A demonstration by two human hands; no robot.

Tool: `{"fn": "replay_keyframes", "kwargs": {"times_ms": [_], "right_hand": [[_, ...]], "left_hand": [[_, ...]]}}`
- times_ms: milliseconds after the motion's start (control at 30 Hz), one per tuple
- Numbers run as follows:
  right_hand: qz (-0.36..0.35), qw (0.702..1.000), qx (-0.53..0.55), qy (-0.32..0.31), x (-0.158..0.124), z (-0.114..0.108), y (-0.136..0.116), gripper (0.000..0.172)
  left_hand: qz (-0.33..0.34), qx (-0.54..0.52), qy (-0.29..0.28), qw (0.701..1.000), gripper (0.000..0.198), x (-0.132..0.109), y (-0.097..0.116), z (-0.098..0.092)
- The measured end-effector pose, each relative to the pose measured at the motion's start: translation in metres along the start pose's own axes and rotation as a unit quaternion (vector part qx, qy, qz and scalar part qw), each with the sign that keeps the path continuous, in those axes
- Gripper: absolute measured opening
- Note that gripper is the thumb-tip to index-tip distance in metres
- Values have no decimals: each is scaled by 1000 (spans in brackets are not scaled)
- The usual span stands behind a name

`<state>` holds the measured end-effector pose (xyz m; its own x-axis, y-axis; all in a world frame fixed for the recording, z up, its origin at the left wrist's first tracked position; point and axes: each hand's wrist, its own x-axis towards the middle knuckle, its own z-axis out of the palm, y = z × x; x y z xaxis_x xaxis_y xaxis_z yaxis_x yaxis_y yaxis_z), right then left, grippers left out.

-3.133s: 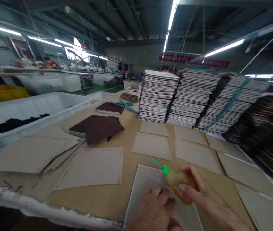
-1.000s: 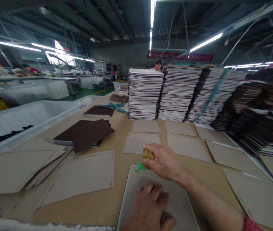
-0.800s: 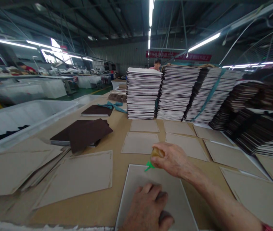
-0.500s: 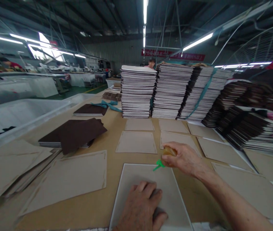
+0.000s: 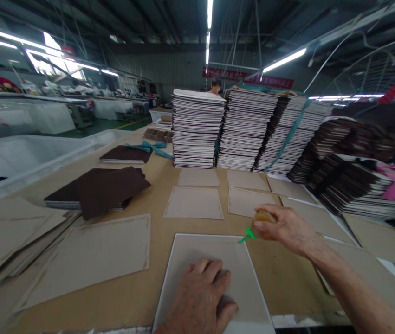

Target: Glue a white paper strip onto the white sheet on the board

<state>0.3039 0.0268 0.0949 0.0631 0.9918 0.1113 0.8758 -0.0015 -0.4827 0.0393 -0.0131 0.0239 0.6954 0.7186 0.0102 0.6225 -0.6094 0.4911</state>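
Observation:
A grey-beige sheet with pale edges (image 5: 187, 253) lies right in front of me. My left hand (image 5: 202, 294) rests on it, palm down with the fingers spread, pressing on nothing else. Above the sheet's far right corner, my right hand (image 5: 289, 228) is wrapped round an amber glue bottle (image 5: 264, 218). The bottle is tilted, and its green nozzle (image 5: 249, 234) points down and left, with the tip at or just over the sheet's far edge. Whether the tip touches cannot be made out.
Beige sheets with glue-like marks lie left (image 5: 113, 253) and beyond (image 5: 193, 202). Dark brown panels (image 5: 113, 185) are piled at left. Tall stacks of boards (image 5: 197, 130) stand across the back. A white bin (image 5: 44, 160) borders the left side. A person (image 5: 215, 86) is behind the stacks.
My right hand has moved right with the glue bottle, along the sheet's far edge to its corner. My left hand stays on the sheet. The view has shifted slightly.

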Motion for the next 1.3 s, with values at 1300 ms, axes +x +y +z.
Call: {"fn": "replay_keyframes", "kwargs": {"times_ms": [1300], "right_hand": [[-11,949,317,4,2,74,-69,25]], "left_hand": [[15,88,7,996,43,5,-10,9]]}}
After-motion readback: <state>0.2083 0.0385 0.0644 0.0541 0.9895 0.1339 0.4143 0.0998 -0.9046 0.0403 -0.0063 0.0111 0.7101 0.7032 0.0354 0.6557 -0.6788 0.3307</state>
